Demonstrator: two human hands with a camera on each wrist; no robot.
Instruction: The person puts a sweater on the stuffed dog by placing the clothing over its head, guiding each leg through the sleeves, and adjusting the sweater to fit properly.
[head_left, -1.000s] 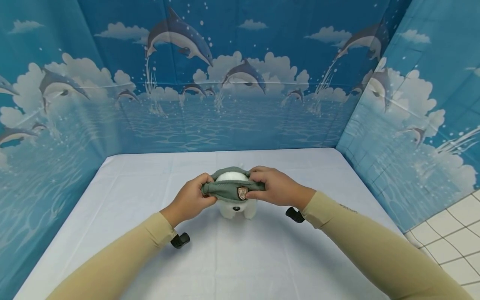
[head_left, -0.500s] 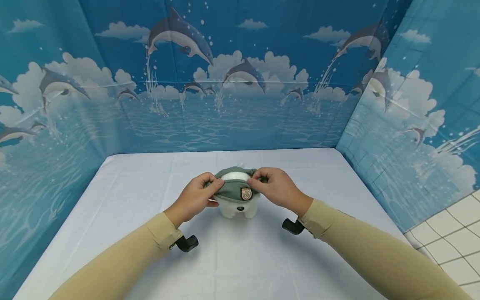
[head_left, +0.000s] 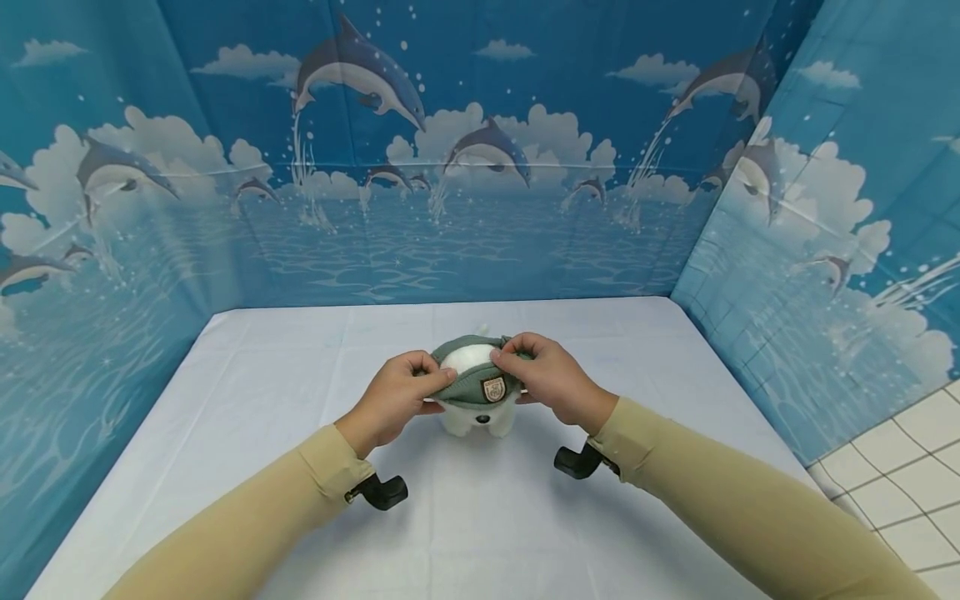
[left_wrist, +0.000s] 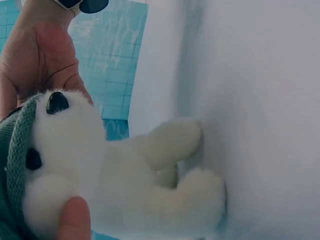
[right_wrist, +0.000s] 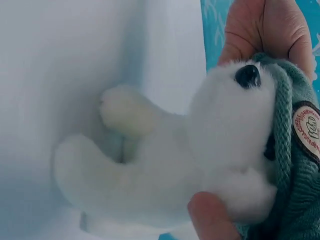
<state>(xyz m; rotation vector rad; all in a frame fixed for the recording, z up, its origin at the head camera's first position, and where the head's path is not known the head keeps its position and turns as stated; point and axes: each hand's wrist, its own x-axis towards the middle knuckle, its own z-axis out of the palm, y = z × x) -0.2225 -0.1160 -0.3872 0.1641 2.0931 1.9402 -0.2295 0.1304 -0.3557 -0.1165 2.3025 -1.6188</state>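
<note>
A white plush dog [head_left: 480, 422] stands on the table facing me, a green knit hat [head_left: 467, 392] round its head. White fur shows through the gap in the hat's top, and a shield-shaped patch [head_left: 494, 389] sits on its front. My left hand [head_left: 390, 396] pinches the hat's left side, thumb on the upper edge of the front band. On the other side my right hand [head_left: 558, 383] pinches the edge between thumb and fingers. In the left wrist view the dog's black nose [left_wrist: 57, 102] is bare, while one eye [left_wrist: 33, 159] peeks out at the hat's rim.
A white cloth [head_left: 480, 517] covers the table. Blue curtains [head_left: 480, 242] printed with dolphins stand along its back and sides. A black wrist camera [head_left: 384, 492] hangs under the left cuff, another wrist camera [head_left: 576, 462] under the right.
Both thumbs have gone from the hat's lower front up to its upper edge. The front band has shifted slightly right, with its left side pulled lower. The dog stays in place.
</note>
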